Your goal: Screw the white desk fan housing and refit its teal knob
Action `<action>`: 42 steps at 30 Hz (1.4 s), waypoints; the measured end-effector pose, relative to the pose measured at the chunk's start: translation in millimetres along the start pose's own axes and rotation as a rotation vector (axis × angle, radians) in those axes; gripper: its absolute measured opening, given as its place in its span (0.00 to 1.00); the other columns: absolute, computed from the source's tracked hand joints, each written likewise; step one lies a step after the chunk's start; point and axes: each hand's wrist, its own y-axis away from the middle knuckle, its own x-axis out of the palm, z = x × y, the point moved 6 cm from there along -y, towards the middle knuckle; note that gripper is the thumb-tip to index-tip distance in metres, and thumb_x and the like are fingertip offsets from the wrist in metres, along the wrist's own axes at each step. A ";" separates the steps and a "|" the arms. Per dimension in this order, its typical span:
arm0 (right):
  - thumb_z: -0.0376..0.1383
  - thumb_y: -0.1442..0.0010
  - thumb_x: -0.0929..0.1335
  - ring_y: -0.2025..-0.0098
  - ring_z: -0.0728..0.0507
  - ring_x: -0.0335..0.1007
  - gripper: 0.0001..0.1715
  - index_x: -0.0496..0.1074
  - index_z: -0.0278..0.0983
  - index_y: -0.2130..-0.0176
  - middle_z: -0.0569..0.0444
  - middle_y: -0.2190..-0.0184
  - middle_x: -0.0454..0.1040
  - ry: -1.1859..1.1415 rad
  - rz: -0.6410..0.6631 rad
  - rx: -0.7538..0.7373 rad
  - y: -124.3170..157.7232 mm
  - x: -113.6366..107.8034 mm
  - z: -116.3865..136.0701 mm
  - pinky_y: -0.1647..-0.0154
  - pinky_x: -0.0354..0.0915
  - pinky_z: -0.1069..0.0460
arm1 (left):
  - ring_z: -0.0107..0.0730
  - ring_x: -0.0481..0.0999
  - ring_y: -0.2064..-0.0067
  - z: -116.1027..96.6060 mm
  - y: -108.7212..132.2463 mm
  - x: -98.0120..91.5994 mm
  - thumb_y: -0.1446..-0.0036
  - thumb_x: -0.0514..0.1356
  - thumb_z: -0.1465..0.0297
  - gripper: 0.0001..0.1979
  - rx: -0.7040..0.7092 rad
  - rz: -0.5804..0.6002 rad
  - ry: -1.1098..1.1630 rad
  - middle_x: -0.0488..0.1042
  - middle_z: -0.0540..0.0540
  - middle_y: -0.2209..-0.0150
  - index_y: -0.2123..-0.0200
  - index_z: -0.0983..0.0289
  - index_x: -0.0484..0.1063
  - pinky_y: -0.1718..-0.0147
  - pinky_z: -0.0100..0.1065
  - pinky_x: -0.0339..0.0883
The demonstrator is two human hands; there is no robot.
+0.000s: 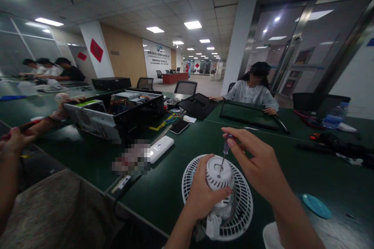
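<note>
A white fan (245, 198) rests with its round grille down on the green table, its motor housing facing up. My left hand (201, 192) is wrapped around the housing, fingers on the far side and thumb on the near side. Between the thumb and fingers of my right hand (253, 155) is a small screwdriver (226, 147) with a purplish clear handle. Its shaft slants down, and the tip meets a screw spot on top of the housing.
An open computer case (117, 113), a phone (179, 126) and a white device (161, 149) lie left. Another person (251, 89) holds a black frame (251, 118) across the table. A teal disc (316, 206) lies right. Another worker's hands (17, 140) are at far left.
</note>
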 end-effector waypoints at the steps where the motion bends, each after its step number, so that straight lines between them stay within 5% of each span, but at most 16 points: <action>1: 0.33 0.39 0.60 0.62 0.45 0.72 0.14 0.70 0.37 0.54 0.50 0.61 0.76 -0.036 0.025 0.006 0.6 -0.5 0.0 0.64 0.68 0.51 | 0.47 0.64 0.45 0.2 -0.2 0.0 0.61 0.68 0.73 0.37 0.006 0.002 0.005 0.64 0.56 0.46 0.47 0.60 0.60 0.43 0.44 0.54; 4: 0.33 0.40 0.62 0.66 0.47 0.72 0.13 0.70 0.38 0.55 0.53 0.63 0.76 -0.072 0.046 0.012 1.9 -1.6 1.9 0.65 0.68 0.52 | 0.46 0.64 0.45 0.7 -1.1 0.2 0.61 0.68 0.74 0.37 0.016 0.007 0.014 0.64 0.55 0.46 0.46 0.59 0.59 0.43 0.44 0.54; 11: 0.36 0.41 0.64 0.72 0.46 0.67 0.08 0.71 0.35 0.64 0.53 0.75 0.71 0.171 -0.139 -0.123 0.5 -2.1 9.5 0.72 0.64 0.51 | 0.46 0.64 0.45 -0.3 -1.8 0.7 0.61 0.67 0.75 0.36 0.012 0.004 0.018 0.64 0.55 0.47 0.47 0.60 0.59 0.43 0.45 0.54; 18: 0.32 0.39 0.61 0.64 0.46 0.71 0.17 0.68 0.38 0.51 0.51 0.61 0.74 -0.010 0.080 -0.012 1.5 -1.8 1.8 0.68 0.67 0.52 | 0.47 0.63 0.44 0.2 -0.8 0.2 0.60 0.68 0.73 0.36 0.012 0.014 0.018 0.64 0.56 0.46 0.46 0.59 0.59 0.43 0.45 0.53; 24: 0.36 0.42 0.65 0.68 0.45 0.70 0.12 0.71 0.35 0.57 0.51 0.69 0.74 0.057 -0.023 -0.024 1.2 -0.1 2.8 0.66 0.68 0.49 | 0.46 0.63 0.45 0.1 -0.2 0.5 0.59 0.67 0.73 0.35 0.037 0.012 0.008 0.64 0.55 0.47 0.46 0.58 0.59 0.43 0.45 0.54; 29: 0.34 0.39 0.61 0.61 0.44 0.72 0.14 0.70 0.35 0.55 0.49 0.62 0.76 -0.004 0.020 -0.006 1.6 -2.5 2.6 0.61 0.68 0.49 | 0.47 0.63 0.45 0.5 -1.2 0.7 0.60 0.67 0.74 0.35 0.017 0.005 0.016 0.64 0.56 0.47 0.47 0.60 0.59 0.43 0.46 0.53; 38: 0.35 0.42 0.65 0.70 0.46 0.69 0.08 0.71 0.36 0.61 0.53 0.72 0.73 0.050 -0.091 -0.032 0.7 -3.6 5.1 0.69 0.67 0.51 | 0.45 0.64 0.45 -0.4 0.3 0.4 0.60 0.67 0.73 0.35 0.019 0.006 0.008 0.65 0.55 0.47 0.47 0.59 0.59 0.44 0.44 0.54; 42: 0.34 0.41 0.63 0.63 0.46 0.71 0.10 0.71 0.38 0.59 0.52 0.63 0.74 -0.071 -0.005 0.033 1.4 -2.8 0.2 0.67 0.67 0.52 | 0.46 0.63 0.45 -0.9 0.4 -0.1 0.60 0.67 0.72 0.35 0.016 0.006 0.003 0.64 0.56 0.47 0.47 0.60 0.59 0.44 0.45 0.54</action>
